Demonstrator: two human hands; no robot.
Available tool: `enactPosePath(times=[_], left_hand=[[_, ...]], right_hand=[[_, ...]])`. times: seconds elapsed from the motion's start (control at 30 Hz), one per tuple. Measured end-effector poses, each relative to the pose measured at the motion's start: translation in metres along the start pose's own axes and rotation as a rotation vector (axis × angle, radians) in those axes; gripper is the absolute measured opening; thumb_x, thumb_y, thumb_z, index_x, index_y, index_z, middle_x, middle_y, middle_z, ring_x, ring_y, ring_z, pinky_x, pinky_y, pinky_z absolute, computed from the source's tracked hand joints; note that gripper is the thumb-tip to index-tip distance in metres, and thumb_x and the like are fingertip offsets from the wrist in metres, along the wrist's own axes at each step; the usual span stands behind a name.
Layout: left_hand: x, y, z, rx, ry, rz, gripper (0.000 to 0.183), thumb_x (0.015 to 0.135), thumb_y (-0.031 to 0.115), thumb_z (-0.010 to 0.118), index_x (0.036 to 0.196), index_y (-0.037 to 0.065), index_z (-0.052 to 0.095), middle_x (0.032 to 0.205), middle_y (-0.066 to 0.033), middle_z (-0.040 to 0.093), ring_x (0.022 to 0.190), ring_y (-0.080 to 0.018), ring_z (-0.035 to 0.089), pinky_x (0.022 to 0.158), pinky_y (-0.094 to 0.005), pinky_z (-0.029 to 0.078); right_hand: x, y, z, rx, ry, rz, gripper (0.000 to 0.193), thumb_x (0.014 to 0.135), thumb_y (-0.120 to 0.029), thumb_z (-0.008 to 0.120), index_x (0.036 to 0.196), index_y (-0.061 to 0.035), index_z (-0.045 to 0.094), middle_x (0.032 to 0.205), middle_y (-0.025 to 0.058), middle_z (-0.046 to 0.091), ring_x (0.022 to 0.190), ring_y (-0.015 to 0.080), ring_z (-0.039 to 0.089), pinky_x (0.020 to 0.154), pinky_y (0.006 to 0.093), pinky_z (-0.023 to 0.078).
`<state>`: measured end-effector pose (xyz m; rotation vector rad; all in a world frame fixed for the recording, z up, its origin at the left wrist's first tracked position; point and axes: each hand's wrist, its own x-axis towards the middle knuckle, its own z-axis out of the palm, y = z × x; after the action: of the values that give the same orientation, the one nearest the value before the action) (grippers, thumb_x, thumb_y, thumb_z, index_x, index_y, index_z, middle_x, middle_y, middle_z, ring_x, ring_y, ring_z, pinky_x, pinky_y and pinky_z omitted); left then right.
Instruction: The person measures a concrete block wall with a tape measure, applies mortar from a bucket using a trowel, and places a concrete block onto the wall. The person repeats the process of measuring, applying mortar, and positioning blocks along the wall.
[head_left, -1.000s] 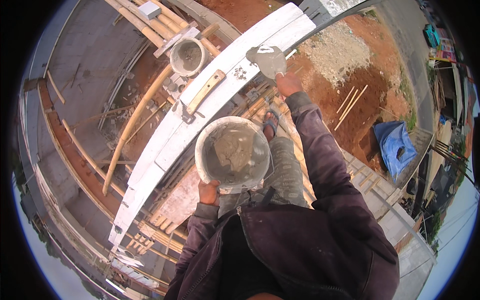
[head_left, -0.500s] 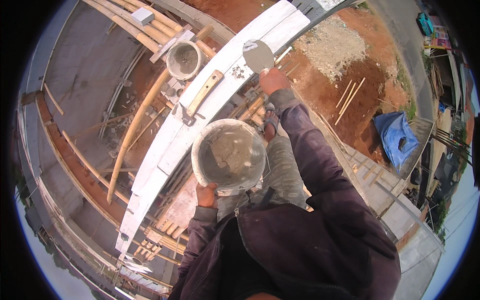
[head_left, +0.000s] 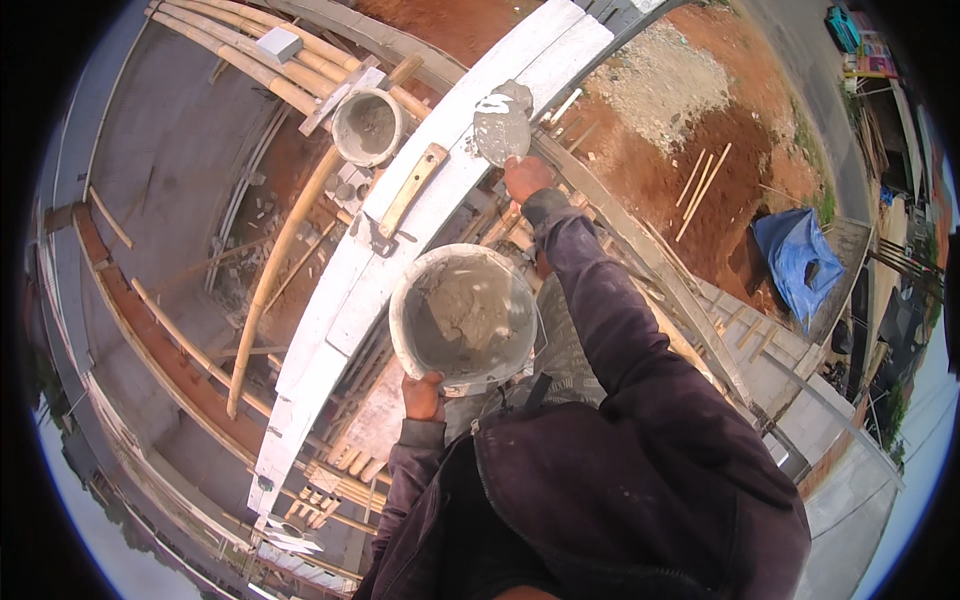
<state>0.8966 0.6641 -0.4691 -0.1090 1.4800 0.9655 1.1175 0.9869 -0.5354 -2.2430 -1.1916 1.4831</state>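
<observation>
My left hand [head_left: 424,397] grips the near rim of a round bucket [head_left: 402,345], which holds wet grey mortar [head_left: 465,310]. The bucket is tilted toward me, in front of my lap. Out ahead, my right hand [head_left: 527,178] is closed round the handle of a trowel [head_left: 500,138] with a rounded blade. The blade lies over the top of a white block wall [head_left: 345,290], and grey mortar is smeared at its far end. On the wall between my hands rests a flat yellowish bar [head_left: 413,188] with a dark metal piece [head_left: 380,240] by its near end.
A second mortar bucket [head_left: 367,128] stands left of the wall, by bamboo poles [head_left: 260,65] bearing a small grey block [head_left: 279,44]. More bamboo scaffolding runs below on both sides. Red soil, gravel [head_left: 665,80] and a blue tarp [head_left: 797,265] lie far below at right.
The trowel has moved slightly left and nearer, and mortar now lies on the wall at its far end. My left hand and the bucket stay nearly in place.
</observation>
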Motion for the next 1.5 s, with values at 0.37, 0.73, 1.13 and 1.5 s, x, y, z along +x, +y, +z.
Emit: enactPosePath(times=[0.37,0.73,1.13,1.5], left_hand=[[-0.001,-0.003,-0.003,-0.097,0.018,0.035,0.049,0.075,-0.011,0.047,0.123,-0.001,0.053,0.104,-0.0123,0.064,0.084,-0.0288,0.068,0.065,-0.0404,0.063],[-0.011,0.004,0.011,-0.007,0.076,-0.049,0.05,0.074,-0.007,0.049,0.124,-0.002,0.05,0.104,-0.016,0.063,0.083,-0.032,0.069,0.063,-0.0433,0.064],[-0.001,-0.004,-0.003,-0.082,-0.051,-0.101,0.051,0.074,-0.005,0.051,0.125,0.0,0.049,0.11,-0.0169,0.06,0.096,-0.0362,0.065,0.076,-0.0521,0.061],[0.001,0.001,-0.038,0.075,0.007,-0.132,0.045,0.075,-0.003,0.054,0.121,-0.001,0.052,0.11,-0.0146,0.061,0.1,-0.0338,0.064,0.088,-0.0519,0.056]], right_hand=[[-0.023,0.007,-0.057,0.093,-0.148,-0.047,0.048,0.091,-0.039,0.046,0.095,0.006,0.061,0.078,0.0206,0.065,0.053,0.0293,0.063,0.054,0.0424,0.051],[-0.04,0.052,-0.026,-0.299,-0.168,-0.335,0.05,0.093,-0.038,0.046,0.101,0.0082,0.063,0.086,0.0239,0.066,0.052,0.0305,0.065,0.055,0.039,0.054],[-0.083,0.089,-0.019,0.258,-0.325,-0.07,0.042,0.096,-0.038,0.048,0.089,0.002,0.061,0.06,0.0099,0.058,0.045,0.0218,0.058,0.045,0.0346,0.049],[0.031,0.077,0.058,1.166,0.169,0.388,0.039,0.093,-0.037,0.054,0.112,-0.0033,0.051,0.074,0.0071,0.055,0.048,0.0173,0.051,0.042,0.0345,0.042]])
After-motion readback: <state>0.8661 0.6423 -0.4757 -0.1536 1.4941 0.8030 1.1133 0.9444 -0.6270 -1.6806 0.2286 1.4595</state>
